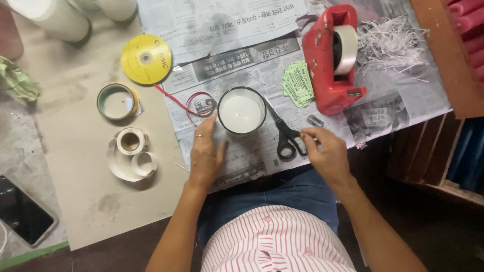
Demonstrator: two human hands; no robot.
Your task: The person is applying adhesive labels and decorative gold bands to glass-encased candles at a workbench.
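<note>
Your left hand (205,153) lies flat and loose beside the white candle glass (242,111). Your right hand (326,151) pinches the black scissors (286,136) (handle end); grip it firmly.

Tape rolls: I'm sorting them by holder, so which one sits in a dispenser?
The wide white tape roll, mounted upright in the red dispenser at the top right. The other tape rolls lie flat and loose on the brown board at the left.

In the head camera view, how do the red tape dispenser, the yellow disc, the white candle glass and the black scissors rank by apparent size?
1. red tape dispenser
2. yellow disc and white candle glass: look alike, no ranking
3. black scissors, long but thin
</note>
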